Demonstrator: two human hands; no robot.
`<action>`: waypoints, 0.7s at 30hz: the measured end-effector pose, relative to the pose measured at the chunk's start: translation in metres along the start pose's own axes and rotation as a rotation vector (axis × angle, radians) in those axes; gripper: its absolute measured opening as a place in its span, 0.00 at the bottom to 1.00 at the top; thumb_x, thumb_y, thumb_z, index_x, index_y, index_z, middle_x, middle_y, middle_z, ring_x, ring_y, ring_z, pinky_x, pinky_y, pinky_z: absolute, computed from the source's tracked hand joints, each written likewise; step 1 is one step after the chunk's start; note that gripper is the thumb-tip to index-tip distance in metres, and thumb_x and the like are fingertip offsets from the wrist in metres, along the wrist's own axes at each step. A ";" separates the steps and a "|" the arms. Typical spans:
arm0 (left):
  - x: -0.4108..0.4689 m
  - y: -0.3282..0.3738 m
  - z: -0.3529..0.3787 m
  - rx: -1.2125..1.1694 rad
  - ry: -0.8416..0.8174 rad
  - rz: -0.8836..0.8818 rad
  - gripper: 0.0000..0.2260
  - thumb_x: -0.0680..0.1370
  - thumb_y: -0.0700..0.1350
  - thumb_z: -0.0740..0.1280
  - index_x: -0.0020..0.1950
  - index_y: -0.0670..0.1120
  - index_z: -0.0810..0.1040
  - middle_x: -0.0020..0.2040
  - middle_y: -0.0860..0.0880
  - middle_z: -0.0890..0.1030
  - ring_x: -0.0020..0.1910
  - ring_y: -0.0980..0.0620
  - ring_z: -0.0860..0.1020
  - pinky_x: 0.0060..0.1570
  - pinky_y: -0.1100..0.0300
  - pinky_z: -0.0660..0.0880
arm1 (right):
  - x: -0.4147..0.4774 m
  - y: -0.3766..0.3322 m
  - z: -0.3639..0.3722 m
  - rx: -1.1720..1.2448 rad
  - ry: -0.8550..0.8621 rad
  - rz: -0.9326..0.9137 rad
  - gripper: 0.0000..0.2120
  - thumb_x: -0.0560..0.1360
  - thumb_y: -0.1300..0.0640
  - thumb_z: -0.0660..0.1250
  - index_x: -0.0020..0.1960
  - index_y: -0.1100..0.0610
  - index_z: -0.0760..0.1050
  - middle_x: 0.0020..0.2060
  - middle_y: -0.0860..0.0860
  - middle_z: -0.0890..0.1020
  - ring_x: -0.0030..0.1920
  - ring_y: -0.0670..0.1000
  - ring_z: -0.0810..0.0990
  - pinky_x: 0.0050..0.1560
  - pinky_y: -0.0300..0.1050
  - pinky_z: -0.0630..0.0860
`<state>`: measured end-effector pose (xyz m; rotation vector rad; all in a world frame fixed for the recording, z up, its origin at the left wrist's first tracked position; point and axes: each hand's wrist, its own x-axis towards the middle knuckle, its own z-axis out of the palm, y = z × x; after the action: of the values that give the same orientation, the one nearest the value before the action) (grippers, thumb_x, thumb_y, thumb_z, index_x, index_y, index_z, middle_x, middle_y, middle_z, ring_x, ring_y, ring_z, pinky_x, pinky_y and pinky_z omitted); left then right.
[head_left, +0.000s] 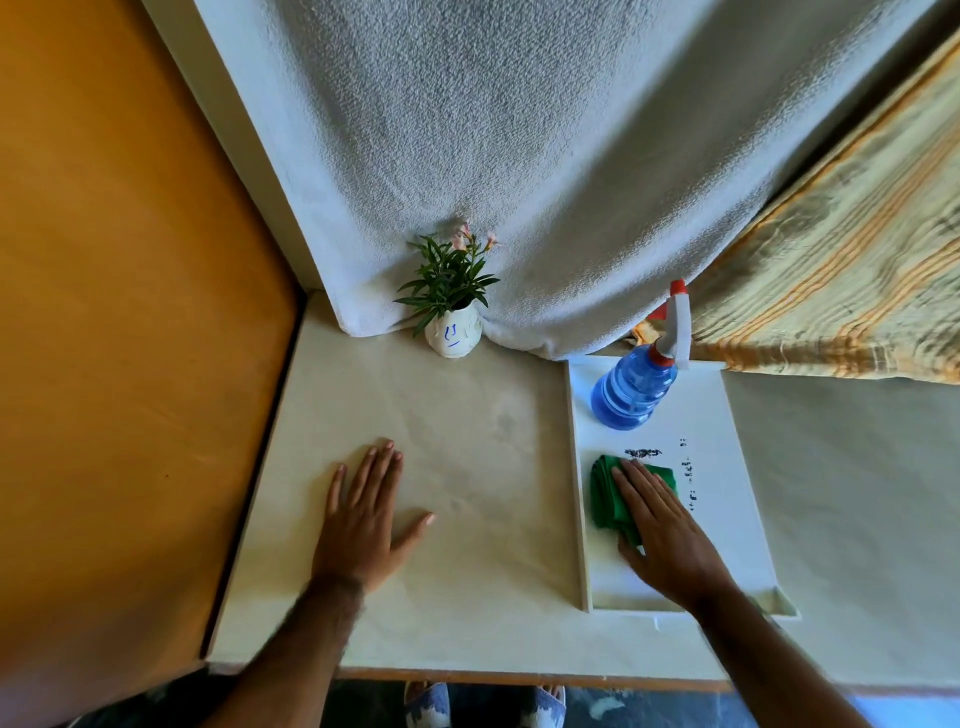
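On the right side of the table, a shallow white tray holds two things: a blue spray bottle with a white and red trigger head stands at its far end, and a folded green cloth lies near the middle, just beside some dark printed marks. The right hand rests flat on the green cloth with straight fingers, pressing rather than gripping it. The left hand lies open, palm down and fingers spread, on the bare table, well apart from the tray. At the back a small white vase holds a green plant with pale pink flowers. Cream fabric covers the table. Behind it hangs a white towel, with a striped cloth to the right and an orange panel to the left.
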<state>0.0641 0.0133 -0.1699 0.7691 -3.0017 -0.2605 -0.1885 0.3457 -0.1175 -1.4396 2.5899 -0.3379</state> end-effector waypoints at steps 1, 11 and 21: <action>0.000 0.000 0.000 0.003 0.003 0.002 0.42 0.79 0.72 0.54 0.84 0.44 0.60 0.85 0.45 0.61 0.84 0.45 0.61 0.81 0.37 0.60 | 0.002 0.000 0.000 -0.006 0.014 0.000 0.40 0.70 0.66 0.78 0.78 0.65 0.65 0.77 0.61 0.67 0.78 0.61 0.64 0.75 0.63 0.66; -0.001 0.000 0.003 0.003 0.040 0.007 0.41 0.80 0.71 0.55 0.84 0.44 0.62 0.85 0.45 0.63 0.83 0.44 0.63 0.81 0.38 0.60 | 0.045 -0.050 -0.024 0.160 0.286 -0.099 0.31 0.75 0.75 0.70 0.76 0.66 0.67 0.74 0.61 0.71 0.77 0.60 0.66 0.76 0.60 0.65; -0.002 0.001 0.005 0.035 0.049 0.006 0.43 0.80 0.73 0.54 0.86 0.46 0.57 0.86 0.45 0.59 0.85 0.45 0.59 0.82 0.38 0.57 | 0.227 -0.138 -0.022 -0.130 0.311 -0.660 0.19 0.80 0.69 0.66 0.71 0.66 0.75 0.69 0.64 0.78 0.71 0.65 0.75 0.72 0.63 0.70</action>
<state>0.0651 0.0160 -0.1747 0.7579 -2.9697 -0.1863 -0.2005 0.0846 -0.0657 -2.4451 2.2939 -0.5099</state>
